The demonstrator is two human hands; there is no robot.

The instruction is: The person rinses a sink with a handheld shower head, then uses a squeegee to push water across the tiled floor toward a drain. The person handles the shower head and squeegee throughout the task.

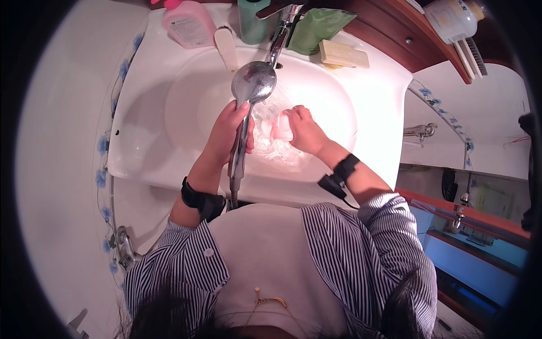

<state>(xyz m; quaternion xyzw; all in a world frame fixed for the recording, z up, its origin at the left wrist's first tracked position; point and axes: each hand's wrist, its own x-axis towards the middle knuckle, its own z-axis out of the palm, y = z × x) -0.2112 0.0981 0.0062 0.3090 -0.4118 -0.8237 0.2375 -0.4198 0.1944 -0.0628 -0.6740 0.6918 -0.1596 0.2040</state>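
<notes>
My left hand (224, 131) is wrapped round the handle of a chrome shower head (254, 82), held over the white sink (135, 150). Its hose runs down past the sink's front edge. Water splashes in the basin below it. Just to the right, my right hand (307, 134) has its fingers closed on a small pale pinkish, see-through thing (282, 127) in the splashing water. Glare and water blur that thing, so its kind is unclear. The chrome faucet (279, 42) stands behind the shower head.
Along the sink's back edge are a pink bottle (189, 25), a white flat-handled tool (226, 48), a green bottle (252, 24), a green pouch (317, 29) and pale yellow bars (343, 55). A white jar (451, 21) and a brush (471, 59) sit by the wooden shelf (389, 25).
</notes>
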